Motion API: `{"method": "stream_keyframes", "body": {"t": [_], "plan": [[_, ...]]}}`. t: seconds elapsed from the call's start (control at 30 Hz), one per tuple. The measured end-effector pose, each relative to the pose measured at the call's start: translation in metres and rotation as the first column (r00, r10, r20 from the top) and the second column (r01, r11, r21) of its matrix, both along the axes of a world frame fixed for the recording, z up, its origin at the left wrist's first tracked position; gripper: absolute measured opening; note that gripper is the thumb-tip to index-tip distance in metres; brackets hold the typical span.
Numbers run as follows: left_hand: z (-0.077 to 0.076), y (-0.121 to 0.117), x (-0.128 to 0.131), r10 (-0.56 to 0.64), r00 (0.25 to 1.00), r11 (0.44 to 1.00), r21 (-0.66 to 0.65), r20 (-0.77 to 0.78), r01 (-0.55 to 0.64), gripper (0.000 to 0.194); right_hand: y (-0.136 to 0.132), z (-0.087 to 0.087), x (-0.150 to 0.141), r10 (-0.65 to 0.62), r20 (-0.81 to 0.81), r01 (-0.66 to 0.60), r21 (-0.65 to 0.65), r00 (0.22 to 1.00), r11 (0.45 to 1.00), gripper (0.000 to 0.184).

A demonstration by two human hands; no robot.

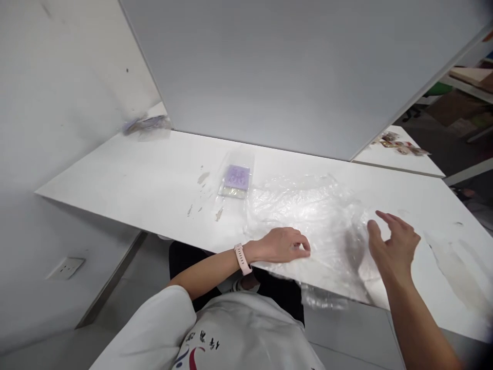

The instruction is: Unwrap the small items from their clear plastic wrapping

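A large crumpled sheet of clear plastic [308, 205] is spread over the white table in front of me, part of it hanging past the near edge. My left hand [283, 245], with a pale pink watch on its wrist, rests low on the plastic, its curled fingers and thumb pinching it. At the plastic's right side is my right hand [395, 246], thumb and fingers apart and nothing between them. Left of the plastic lies a clear packet [236, 177] with a flat purple square inside.
White wall stands left, and a grey panel [262, 67] rises behind the white table [127, 174]. Clear bags [148, 125] lie in the far left corner. Several small packaged items [402, 144] are beyond the panel at right. A wall socket [66, 268] is low on the left.
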State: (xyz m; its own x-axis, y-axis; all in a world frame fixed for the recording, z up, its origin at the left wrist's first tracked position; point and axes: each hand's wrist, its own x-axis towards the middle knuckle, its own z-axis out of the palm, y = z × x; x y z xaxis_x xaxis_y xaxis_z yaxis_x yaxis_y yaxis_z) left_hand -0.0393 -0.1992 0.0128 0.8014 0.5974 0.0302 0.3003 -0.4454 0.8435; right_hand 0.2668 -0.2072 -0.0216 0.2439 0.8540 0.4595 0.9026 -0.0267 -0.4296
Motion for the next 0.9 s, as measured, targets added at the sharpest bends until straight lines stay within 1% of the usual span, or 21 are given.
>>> {"method": "stream_keyframes", "body": {"t": [0.03,0.07,0.1,0.13,0.17,0.2,0.23,0.27,0.3,0.33,0.37,0.4,0.43,0.5,0.6,0.67,0.73,0.77,0.83,0.87,0.9], "plan": [[0.009,-0.005,-0.007,-0.050,0.998,0.998,-0.029,0.033,0.051,0.027,-0.008,0.004,-0.016,0.100,0.065,-0.101,0.002,0.993,0.995,0.053],[0.018,-0.008,-0.016,-0.092,0.992,0.993,-0.062,0.083,0.097,0.033,-0.015,0.006,-0.034,0.271,0.085,-0.266,-0.065,0.959,0.962,0.053],[0.026,-0.009,-0.026,-0.103,0.985,0.989,-0.095,0.141,0.117,0.039,-0.020,0.005,-0.052,0.433,0.084,-0.412,-0.189,0.898,0.891,0.054],[0.033,-0.007,-0.037,-0.064,0.980,0.989,-0.121,0.189,0.088,0.040,-0.024,0.002,-0.069,0.565,0.081,-0.525,-0.282,0.821,0.803,0.057],[0.038,-0.003,-0.049,0.032,0.977,0.992,-0.128,0.211,-0.005,0.039,-0.025,-0.004,-0.083,0.658,0.083,-0.595,-0.353,0.749,0.722,0.059],[0.041,0.003,-0.061,0.171,0.963,0.983,-0.107,0.207,-0.151,0.037,-0.022,-0.011,-0.093,0.704,0.100,-0.620,-0.401,0.703,0.675,0.062],[0.042,0.010,-0.072,0.330,0.926,0.944,-0.059,0.184,-0.325,0.036,-0.015,-0.019,-0.099,0.722,0.128,-0.619,-0.427,0.680,0.659,0.063],[0.041,0.019,-0.081,0.481,0.864,0.873,0.012,0.148,-0.488,0.036,-0.006,-0.026,-0.101,0.719,0.157,-0.601,-0.445,0.677,0.663,0.064],[0.038,0.029,-0.089,0.603,0.791,0.786,0.093,0.099,-0.611,0.038,0.006,-0.032,-0.100,0.705,0.182,-0.575,-0.458,0.686,0.678,0.063],[0.033,0.039,-0.095,0.692,0.721,0.707,0.170,0.038,-0.687,0.041,0.020,-0.036,-0.096,0.690,0.196,-0.551,-0.469,0.697,0.690,0.062],[0.027,0.049,-0.099,0.746,0.665,0.652,0.234,-0.034,-0.721,0.047,0.035,-0.038,-0.090,0.683,0.199,-0.538,-0.479,0.703,0.694,0.061],[0.020,0.058,-0.100,0.771,0.626,0.630,0.280,-0.116,-0.724,0.054,0.050,-0.039,-0.084,0.681,0.191,-0.537,-0.483,0.707,0.692,0.060],[0.013,0.066,-0.100,0.775,0.600,0.630,0.307,-0.199,-0.713,0.063,0.066,-0.037,-0.077,0.676,0.172,-0.539,-0.480,0.716,0.692,0.060],[0.000,0.081,-0.095,0.751,0.565,0.658,0.319,-0.341,-0.682,0.081,0.096,-0.027,-0.066,0.654,0.093,-0.549,-0.463,0.751,0.696,0.056],[-0.012,0.098,-0.090,0.732,0.511,0.662,0.291,-0.451,-0.691,0.097,0.132,-0.003,-0.066,0.566,0.007,-0.515,-0.407,0.824,0.754,0.043],[-0.014,0.108,-0.091,0.740,0.490,0.643,0.270,-0.461,-0.716,0.097,0.145,0.015,-0.080,0.501,0.018,-0.466,-0.340,0.865,0.817,0.039],[-0.012,0.116,-0.093,0.737,0.498,0.643,0.247,-0.457,-0.725,0.097,0.146,0.028,-0.108,0.489,-0.008,-0.476,-0.243,0.872,0.845,0.037],[-0.010,0.120,-0.095,0.730,0.507,0.650,0.237,-0.458,-0.722,0.097,0.142,0.031,-0.126,0.512,-0.069,-0.515,-0.186,0.856,0.837,0.036],[-0.005,0.124,-0.096,0.714,0.526,0.668,0.225,-0.463,-0.709,0.096,0.127,0.027,-0.164,0.590,-0.181,-0.614,-0.141,0.787,0.776,0.036],[-0.004,0.123,-0.096,0.707,0.535,0.677,0.223,-0.462,-0.702,0.094,0.119,0.022,-0.182,0.619,-0.335,-0.684,-0.122,0.710,0.719,0.037],[-0.003,0.121,-0.095,0.701,0.546,0.686,0.222,-0.459,-0.693,0.090,0.110,0.015,-0.198,0.608,-0.457,-0.719,-0.111,0.650,0.686,0.039]]}}
